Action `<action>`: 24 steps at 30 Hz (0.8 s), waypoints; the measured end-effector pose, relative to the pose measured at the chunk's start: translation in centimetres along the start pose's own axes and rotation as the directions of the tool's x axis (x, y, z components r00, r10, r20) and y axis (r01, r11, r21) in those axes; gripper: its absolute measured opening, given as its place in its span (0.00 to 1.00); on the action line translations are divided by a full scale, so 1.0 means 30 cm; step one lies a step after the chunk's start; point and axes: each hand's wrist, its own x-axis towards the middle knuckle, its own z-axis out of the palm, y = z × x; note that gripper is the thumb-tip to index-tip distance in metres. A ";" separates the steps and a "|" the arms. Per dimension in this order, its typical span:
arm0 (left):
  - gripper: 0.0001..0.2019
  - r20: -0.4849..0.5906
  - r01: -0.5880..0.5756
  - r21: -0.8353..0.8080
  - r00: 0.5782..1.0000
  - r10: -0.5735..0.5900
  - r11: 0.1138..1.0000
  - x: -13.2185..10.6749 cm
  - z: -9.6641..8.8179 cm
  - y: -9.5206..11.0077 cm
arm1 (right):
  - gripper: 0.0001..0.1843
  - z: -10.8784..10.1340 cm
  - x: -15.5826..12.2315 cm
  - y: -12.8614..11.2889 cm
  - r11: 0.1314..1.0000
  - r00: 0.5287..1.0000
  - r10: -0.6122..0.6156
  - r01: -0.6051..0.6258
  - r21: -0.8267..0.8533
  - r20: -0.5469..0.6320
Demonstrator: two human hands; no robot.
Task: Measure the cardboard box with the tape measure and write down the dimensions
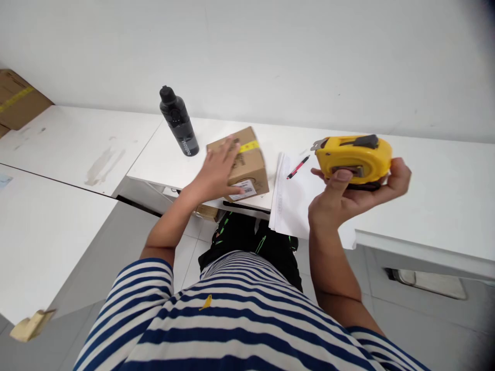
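My right hand (348, 198) is raised above the white table (433, 196) and wrapped round a yellow tape measure (353, 157), thumb on its front. My left hand (216, 170) lies flat with fingers spread on top of a small cardboard box (247, 172), which has a yellow tape strip and a white label and sits near the table's front edge. A stack of white paper (294, 201) lies between the box and my right hand, overhanging the edge, with a red pen (297, 167) on it.
A black water bottle (179, 122) stands upright just left of the box. A flattened brown carton (17, 98) lies at the far left on another white surface. A small wooden piece (31, 324) sits at the lower left. A white wall runs behind.
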 end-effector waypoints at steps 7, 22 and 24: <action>0.66 -0.213 0.186 -0.376 0.936 -0.280 0.908 -0.239 0.109 -0.276 | 0.34 0.162 0.170 0.028 0.886 0.927 0.145 -0.277 0.371 0.346; 0.39 -0.290 0.085 -0.824 0.787 -0.545 0.561 -0.050 0.259 -0.159 | 0.38 0.543 0.268 0.079 0.986 0.732 -0.121 0.011 0.166 0.670; 0.38 -0.356 0.022 -0.814 0.770 -0.529 0.580 -0.037 0.274 -0.149 | 0.37 0.529 0.258 0.057 0.967 0.653 -0.238 0.226 0.115 0.719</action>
